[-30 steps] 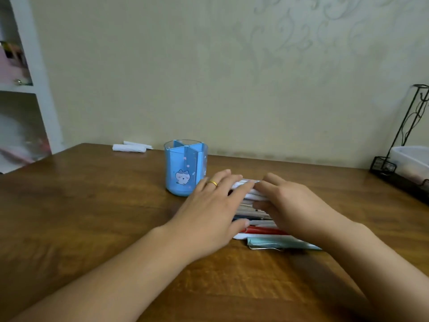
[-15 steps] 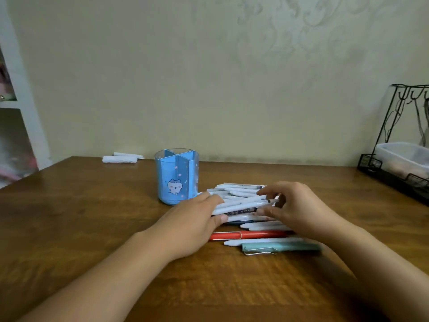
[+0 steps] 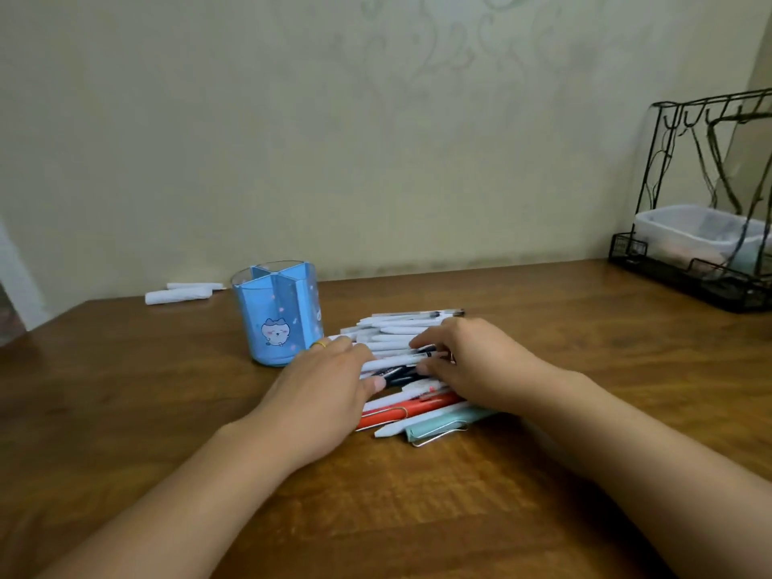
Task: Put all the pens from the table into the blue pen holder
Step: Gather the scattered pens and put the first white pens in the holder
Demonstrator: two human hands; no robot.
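The blue pen holder [image 3: 278,315], with dividers and a cat sticker, stands upright on the wooden table [image 3: 125,411]. Just right of it lies a pile of several pens [image 3: 401,328], mostly white, with a red pen [image 3: 401,413] and a teal pen [image 3: 443,424] at the near edge. My left hand [image 3: 330,386] grips the left ends of the middle pens between thumb and fingers. My right hand [image 3: 472,361] curls over their right ends. The pens under both hands are partly hidden.
Two white rolled items [image 3: 179,292] lie at the back left by the wall. A black wire rack [image 3: 689,265] holding a clear plastic box [image 3: 685,231] stands at the back right. A white shelf edge shows at far left.
My hands went from lying flat over the pile to closing on the middle pens from both ends. More of the far white pens now shows, and the view has shifted right.
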